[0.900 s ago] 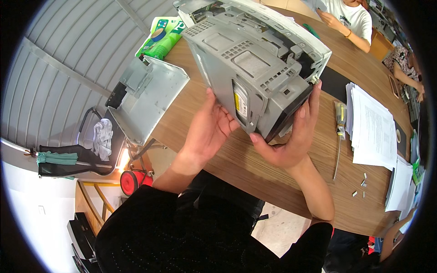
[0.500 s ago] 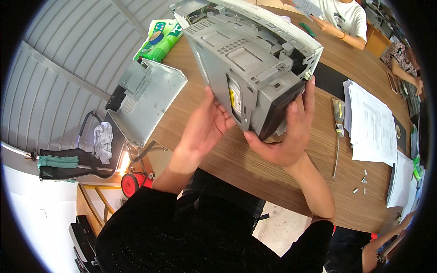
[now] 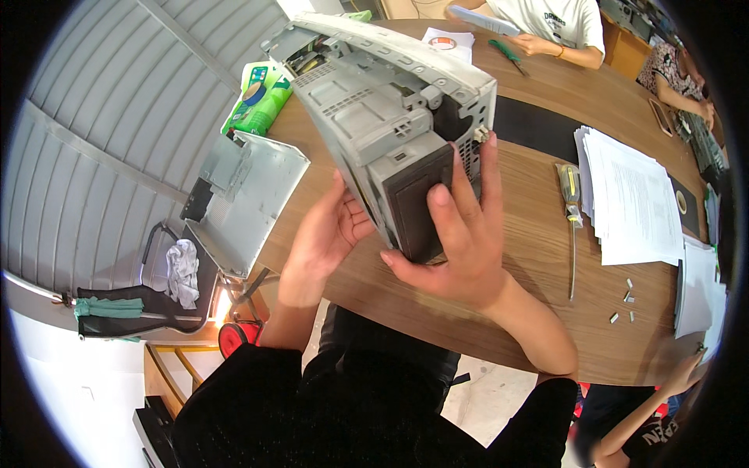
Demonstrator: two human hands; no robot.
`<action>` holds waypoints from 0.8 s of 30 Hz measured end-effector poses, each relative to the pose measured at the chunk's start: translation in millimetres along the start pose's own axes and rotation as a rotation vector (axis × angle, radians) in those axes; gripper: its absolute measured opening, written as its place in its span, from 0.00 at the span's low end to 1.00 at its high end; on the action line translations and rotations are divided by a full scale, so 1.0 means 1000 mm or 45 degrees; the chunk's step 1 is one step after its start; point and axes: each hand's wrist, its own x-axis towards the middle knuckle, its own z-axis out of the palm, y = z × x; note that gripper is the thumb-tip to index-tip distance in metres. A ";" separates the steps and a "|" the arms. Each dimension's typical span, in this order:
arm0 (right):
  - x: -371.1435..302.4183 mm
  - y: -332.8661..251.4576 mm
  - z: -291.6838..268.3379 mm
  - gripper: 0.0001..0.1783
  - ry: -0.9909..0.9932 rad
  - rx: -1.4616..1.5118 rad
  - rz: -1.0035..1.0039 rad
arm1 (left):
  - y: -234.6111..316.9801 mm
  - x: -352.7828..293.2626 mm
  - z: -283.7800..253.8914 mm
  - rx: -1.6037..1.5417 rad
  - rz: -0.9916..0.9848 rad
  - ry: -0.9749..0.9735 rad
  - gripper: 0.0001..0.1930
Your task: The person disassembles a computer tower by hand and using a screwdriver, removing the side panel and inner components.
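**Two hands gripping a stripped grey printer chassis above the desk**

The right hand (image 3: 460, 249) is wrapping around the near end of the grey printer chassis (image 3: 382, 117), its fingers (image 3: 488, 183) spreading wide and lying flat along the dark end block and the vented side, the thumb pressing under the lower corner. The left hand (image 3: 324, 234) is cupping the opposite, left face of the same chassis, fingers half curled against the plastic (their tips are hidden behind the body, so how tightly they are closing cannot be told). The chassis is tilting, its near end raised off the wooden desk (image 3: 538, 234) and held between both hands, its far end reaching toward the desk's far side.

Counted around it: one detached light-grey cover panel (image 3: 242, 199) is lying at the desk's left edge, partly overhanging; one green packet (image 3: 261, 97) is sitting beyond it; one screwdriver (image 3: 571, 210) with a yellow-and-black handle is lying to the right of the right hand; one stack of white papers (image 3: 636, 199) is resting just beside the screwdriver; four small pale pieces (image 3: 626, 300) are scattered near the papers' lower edge. Two other people are sitting at the far side.
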 end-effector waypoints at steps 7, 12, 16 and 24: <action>-0.005 0.005 0.002 0.51 0.018 0.036 0.031 | 0.003 0.002 -0.012 0.160 -0.084 0.028 0.28; -0.006 0.009 0.002 0.48 0.043 0.011 -0.006 | 0.001 0.007 -0.008 0.150 -0.064 -0.018 0.29; -0.008 0.008 0.007 0.36 0.171 0.063 0.105 | 0.000 0.011 -0.002 0.155 -0.060 0.026 0.29; -0.010 0.015 0.005 0.35 0.163 0.045 0.060 | 0.000 0.014 -0.011 0.284 -0.101 -0.078 0.31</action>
